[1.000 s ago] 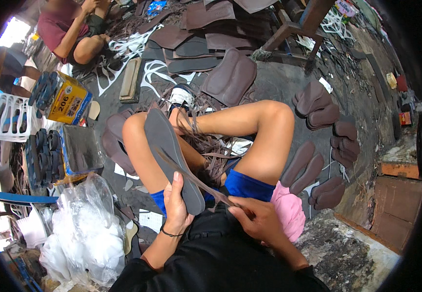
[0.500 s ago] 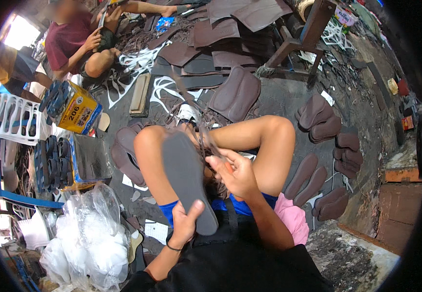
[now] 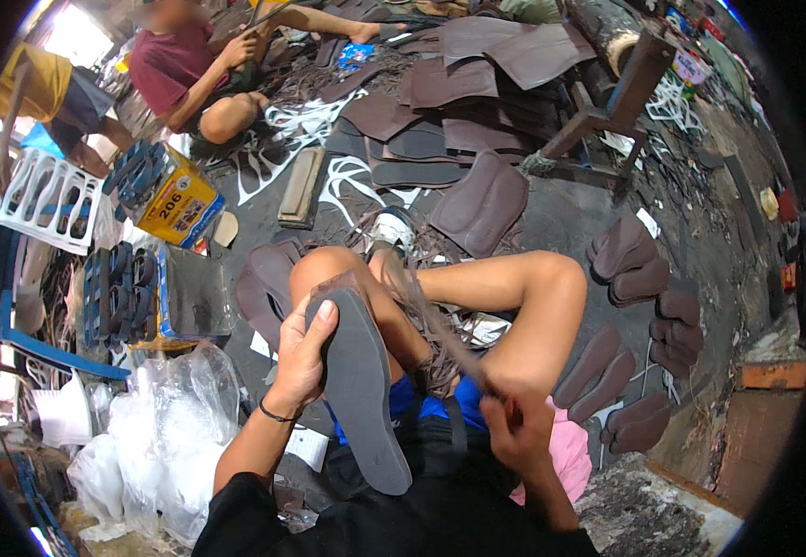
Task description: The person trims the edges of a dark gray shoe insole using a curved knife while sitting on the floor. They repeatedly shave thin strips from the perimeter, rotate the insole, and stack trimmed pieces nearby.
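My left hand (image 3: 303, 353) grips a dark grey shoe sole (image 3: 358, 399) near its upper end, thumb on the flat face and fingers behind. A bit of thin brown sheet (image 3: 336, 282) juts past the sole's top edge. The sole is tilted over my lap. To its right, my right hand (image 3: 522, 429) is curled closed and smeared by motion, apart from the sole. A blurred thin brown strip (image 3: 445, 325) runs from my legs up to its fingers. Whether the fist also holds a tool cannot be made out. Brown scraps (image 3: 440, 367) lie between my legs.
Brown sole pieces (image 3: 593, 371) lie in pairs and piles on the right. Large brown sheets (image 3: 477, 84) cover the floor ahead, beside a wooden stand (image 3: 598, 130). A clear plastic bag (image 3: 166, 436), a yellow box (image 3: 180, 206) and sandals (image 3: 120, 288) stand left. A co-worker (image 3: 175, 70) sits ahead.
My right hand has pulled away from beside the sole, down and to the right, with the strip trailing. My left hand has shifted from the sole's lower end to its upper end.
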The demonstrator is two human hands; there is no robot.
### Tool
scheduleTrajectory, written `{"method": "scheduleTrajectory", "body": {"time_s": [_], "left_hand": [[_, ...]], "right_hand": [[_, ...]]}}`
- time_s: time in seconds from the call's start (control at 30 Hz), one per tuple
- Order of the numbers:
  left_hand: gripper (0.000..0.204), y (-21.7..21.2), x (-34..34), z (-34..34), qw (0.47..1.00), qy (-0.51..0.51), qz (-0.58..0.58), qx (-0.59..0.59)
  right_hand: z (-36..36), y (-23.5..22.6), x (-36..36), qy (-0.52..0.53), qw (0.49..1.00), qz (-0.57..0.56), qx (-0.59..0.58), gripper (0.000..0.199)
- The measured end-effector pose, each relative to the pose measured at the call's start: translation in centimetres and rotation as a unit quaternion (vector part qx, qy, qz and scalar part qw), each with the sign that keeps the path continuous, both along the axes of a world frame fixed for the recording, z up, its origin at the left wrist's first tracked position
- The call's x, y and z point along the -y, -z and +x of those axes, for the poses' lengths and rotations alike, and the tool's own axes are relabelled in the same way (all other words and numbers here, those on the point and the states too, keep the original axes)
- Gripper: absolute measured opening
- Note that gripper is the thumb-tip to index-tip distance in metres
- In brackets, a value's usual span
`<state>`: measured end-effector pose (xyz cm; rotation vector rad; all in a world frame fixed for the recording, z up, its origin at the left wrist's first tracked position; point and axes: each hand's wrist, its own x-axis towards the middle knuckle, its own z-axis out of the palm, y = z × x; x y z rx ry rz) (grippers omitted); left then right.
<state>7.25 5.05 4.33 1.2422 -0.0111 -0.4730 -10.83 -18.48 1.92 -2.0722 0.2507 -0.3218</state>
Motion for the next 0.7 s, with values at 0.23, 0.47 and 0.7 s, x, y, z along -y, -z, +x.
{"method": "scheduleTrajectory", "body": {"time_s": [0.23, 0.47, 0.7], "left_hand": [[0.037, 2.2, -0.6, -1.8, 0.999, 0.012, 0.0, -0.029], [0.036, 2.4, -0.6, -2.0, 0.998, 0.058, 0.028, -0.012], [0.036, 1.4, 0.1, -2.1, 0.996, 0.075, 0.037, -0.029]], "right_hand": [[-3.4, 1.1, -1.8, -0.076, 0.991, 0.099, -0.048, 0.034], [1.4, -0.2, -2.5, -0.051, 0.998, 0.044, 0.007, 0.033], [6.2, -1.4, -2.9, -0.064, 0.995, 0.069, 0.031, 0.032]]}}
